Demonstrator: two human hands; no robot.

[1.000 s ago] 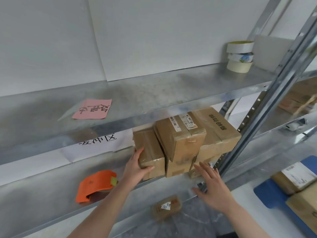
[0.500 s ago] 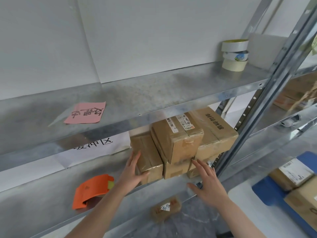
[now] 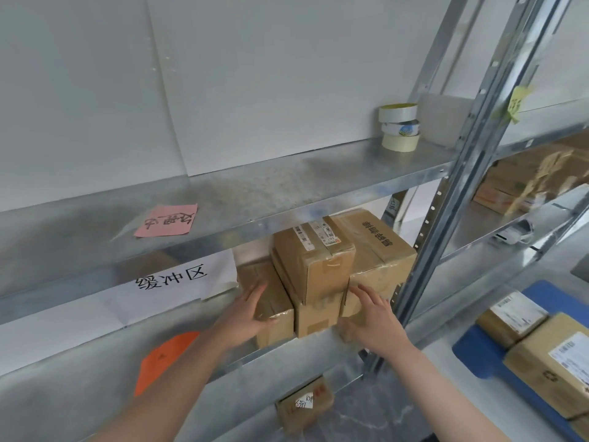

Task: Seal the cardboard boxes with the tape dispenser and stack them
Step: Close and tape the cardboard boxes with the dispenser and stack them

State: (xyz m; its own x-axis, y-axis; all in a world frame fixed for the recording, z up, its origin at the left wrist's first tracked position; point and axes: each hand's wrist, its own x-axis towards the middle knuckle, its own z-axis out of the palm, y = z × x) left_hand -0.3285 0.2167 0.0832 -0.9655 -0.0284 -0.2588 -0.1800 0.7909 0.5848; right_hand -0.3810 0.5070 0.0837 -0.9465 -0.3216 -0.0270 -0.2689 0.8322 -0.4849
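Cardboard boxes [image 3: 314,266]: five sit bunched on the mid shelf [image 3: 79,362], approx 6 o'clock from frame centre, two-high in the middle & on the right. Clear tape shows over the seams I can read, so I judge sealing done for this lot.

Left hand [image 3: 247,309] lies flat on the low box at the stack's 9 o'clock, fingers straight, thumb at the front edge. Right hand [image 3: 371,317] is open too, fingers straight against the lower box at 3 o'clock. It looks like squaring-up the stack.

Tape dispenser [image 3: 162,358], orange, lies on the same shelf at the stack's 8 o'clock, apart from both hands.

Prob. left to do: the parcels [image 3: 541,355] on the blue pallet [image 3: 471,352] at 4 o'clock. Can't tell if they're sealed.
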